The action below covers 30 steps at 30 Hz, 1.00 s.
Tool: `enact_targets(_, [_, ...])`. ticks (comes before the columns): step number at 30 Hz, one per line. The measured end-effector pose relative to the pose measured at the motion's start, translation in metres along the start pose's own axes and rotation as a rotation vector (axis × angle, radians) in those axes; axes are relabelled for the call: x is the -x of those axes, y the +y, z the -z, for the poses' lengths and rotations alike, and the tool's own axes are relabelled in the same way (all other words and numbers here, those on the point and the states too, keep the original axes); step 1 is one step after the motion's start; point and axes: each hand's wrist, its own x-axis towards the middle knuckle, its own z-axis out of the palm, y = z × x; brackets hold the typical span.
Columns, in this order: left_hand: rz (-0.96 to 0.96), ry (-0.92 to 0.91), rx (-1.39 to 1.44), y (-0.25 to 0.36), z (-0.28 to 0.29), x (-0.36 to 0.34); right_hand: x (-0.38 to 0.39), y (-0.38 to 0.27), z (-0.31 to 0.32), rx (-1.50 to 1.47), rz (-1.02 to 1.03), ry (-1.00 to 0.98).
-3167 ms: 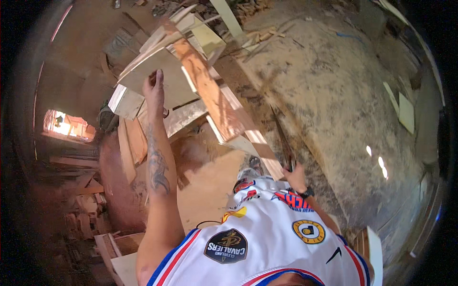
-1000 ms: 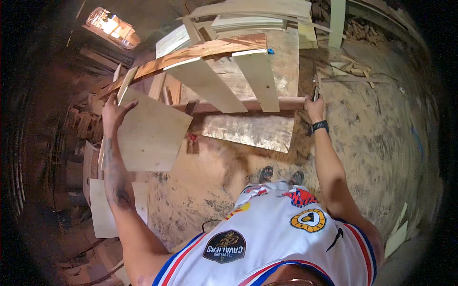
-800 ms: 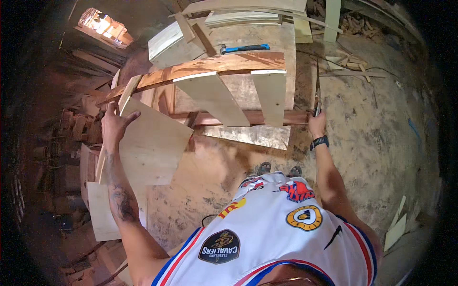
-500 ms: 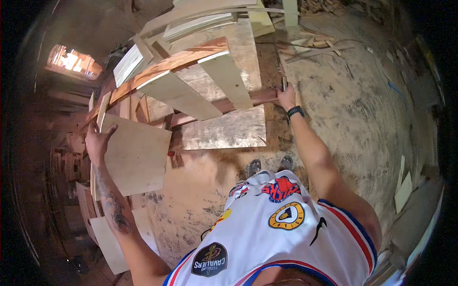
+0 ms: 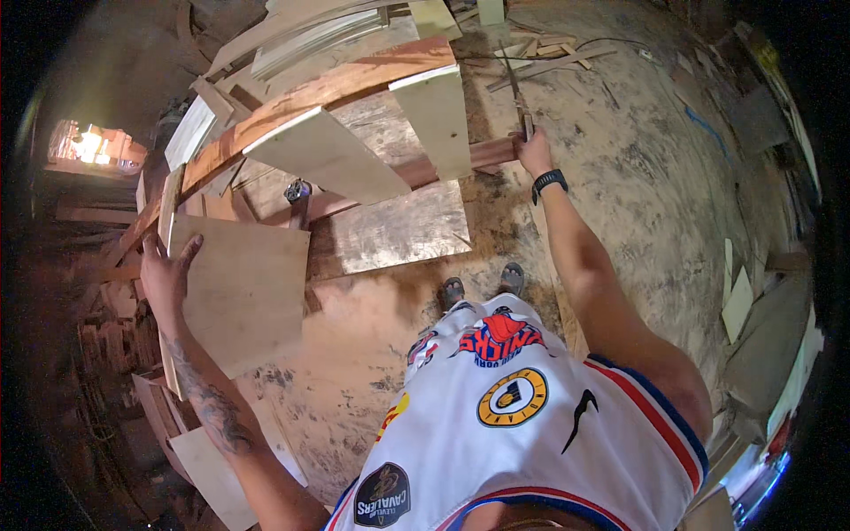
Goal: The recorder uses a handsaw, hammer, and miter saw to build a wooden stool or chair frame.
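Note:
A wooden frame is in front of me, with a long brown plank (image 5: 292,99) along its far side and a reddish board (image 5: 491,153) along its near side. Pale plywood pieces (image 5: 336,159) span between the two. At the frame's left end, my left hand (image 5: 166,274) grips the edge of a large plywood panel (image 5: 243,288), thumb on its face and fingers partly hidden behind. My right hand (image 5: 534,152) is closed around a slim tool (image 5: 529,126) with a long, thin far end, its kind unclear. That hand is beside the reddish board's right end.
A flat plywood sheet (image 5: 398,228) lies on the dusty floor under the frame. Stacked boards (image 5: 323,40) are at the back, and wood scraps (image 5: 549,55) behind my right hand. A small dark round object (image 5: 297,190) shows among the boards. More panels (image 5: 212,469) stand at lower left.
The view has shifted, and my left hand with the plywood panel appears farther left and lower. The dark round object has come into sight between the boards. Both hands keep their hold.

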Motion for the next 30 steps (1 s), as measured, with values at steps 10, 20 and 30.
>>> enact_targets(10, [-0.362, 0.933, 0.538, 0.033, -0.015, 0.025, 0.019, -0.015, 0.01, -0.021, -0.025, 0.032])
enact_targets(20, [-0.456, -0.311, 1.062, 0.276, -0.272, 0.105, 0.183, -0.063, 0.066, -0.245, 0.158, 0.291])
enact_targets(30, [-0.341, -0.816, 0.675, 0.315, -0.311, 0.086, 0.308, -0.07, 0.093, -0.142, -0.381, -0.177])
